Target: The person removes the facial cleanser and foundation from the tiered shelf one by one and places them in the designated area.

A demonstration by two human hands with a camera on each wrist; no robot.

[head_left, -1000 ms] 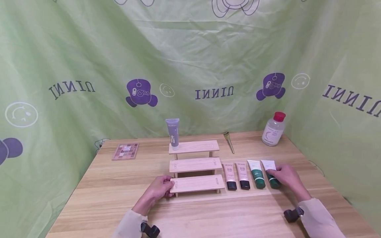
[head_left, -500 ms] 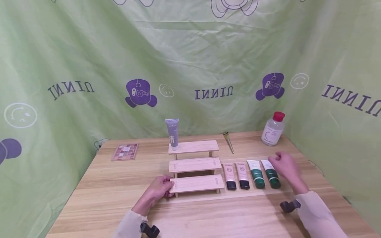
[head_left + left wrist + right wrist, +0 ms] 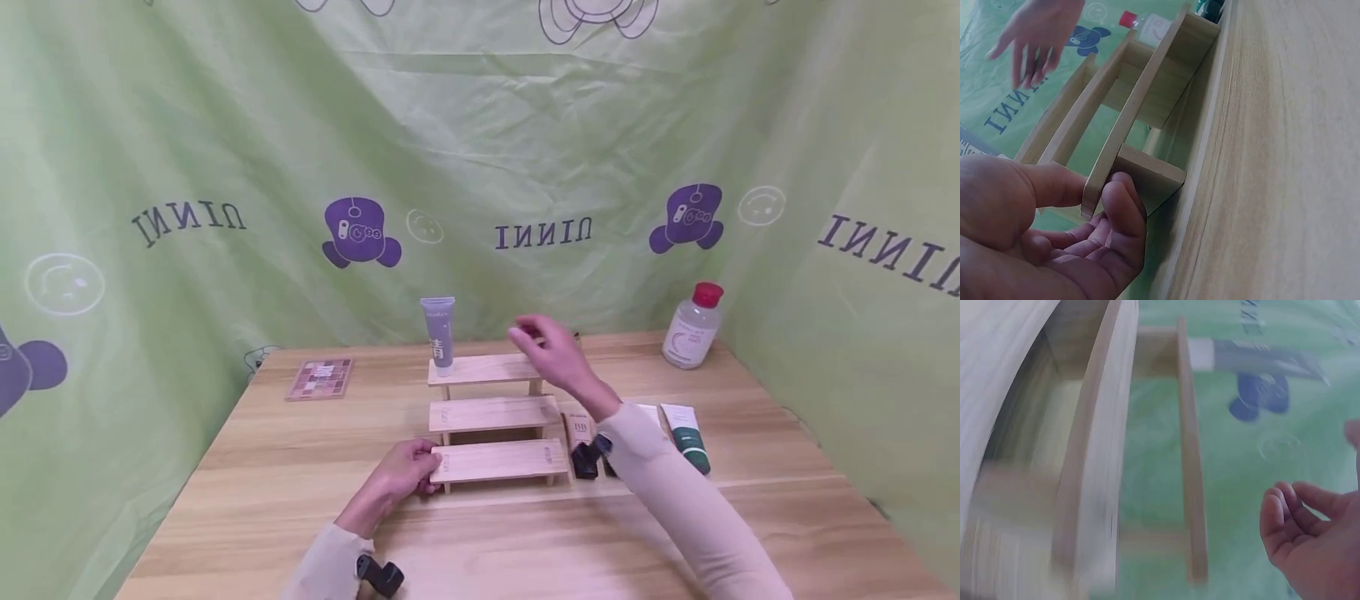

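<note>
A three-step wooden display stand [image 3: 491, 412] stands on the table. My left hand [image 3: 405, 468] pinches the left end of its lowest step, thumb on top and fingers below, as the left wrist view shows closely. Over the right end of the top step is my right hand [image 3: 551, 350], holding nothing, its fingers loosely bent. A grey-purple squeeze tube [image 3: 438, 337] stands upright on its cap at the left end of that top step. In the right wrist view, my right hand [image 3: 1310, 528] is apart from the tube [image 3: 1260, 359] and the stand.
Right of the stand lie a pink BB cream tube [image 3: 579, 427] and a green-and-white tube [image 3: 686, 437]; other tubes are mostly hidden under my right sleeve. A red-capped bottle [image 3: 693, 327] stands at the back right. An eyeshadow palette [image 3: 321, 380] lies at the left.
My right hand has left the rightmost green-and-white tube and swung left and up, to above the top step. The left hand has kept its hold on the stand.
</note>
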